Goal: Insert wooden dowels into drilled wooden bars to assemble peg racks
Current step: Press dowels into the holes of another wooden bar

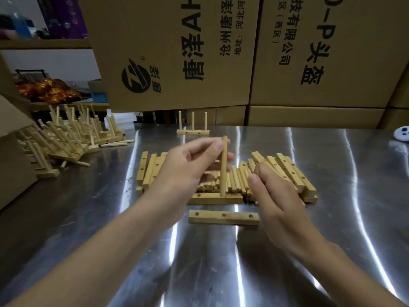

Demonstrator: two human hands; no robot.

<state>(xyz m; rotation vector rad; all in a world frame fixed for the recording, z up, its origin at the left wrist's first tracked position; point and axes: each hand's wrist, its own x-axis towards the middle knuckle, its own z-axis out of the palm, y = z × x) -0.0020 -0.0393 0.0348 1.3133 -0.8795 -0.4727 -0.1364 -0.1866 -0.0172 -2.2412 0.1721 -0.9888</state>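
Many finished pale wooden peg racks (66, 138) lie heaped at the far left of your shiny steel table (332, 218), and one more three-peg rack (193, 129) stands upright alone at the back, in front of the big brown cardboard boxes (177, 52). So a good share of the work looks done, but plenty is left. A pile of loose round wooden dowels (235, 181) sits in the middle, flanked by a row of drilled wooden bars on the left (150, 168) and a second stack of drilled bars on the right (292, 173).

The rack you are on has barely begun. Its flat pale wooden bar (210, 198) lies just in front of the dowel pile, with a single upright wooden dowel (224, 167) standing in what looks like its middle hole. The hole towards its left end is empty; the right end you cannot read from here. A spare three-hole wooden bar (223, 217) waits nearest to you with all its holes empty.

Your left hand (188, 171) pinches the upright dowel near its top between thumb and fingertips, the other fingers loosely curled. Your right hand (278, 196) rests at the right edge of the dowel pile with its fingers curled under; whether they hold a dowel cannot be told.
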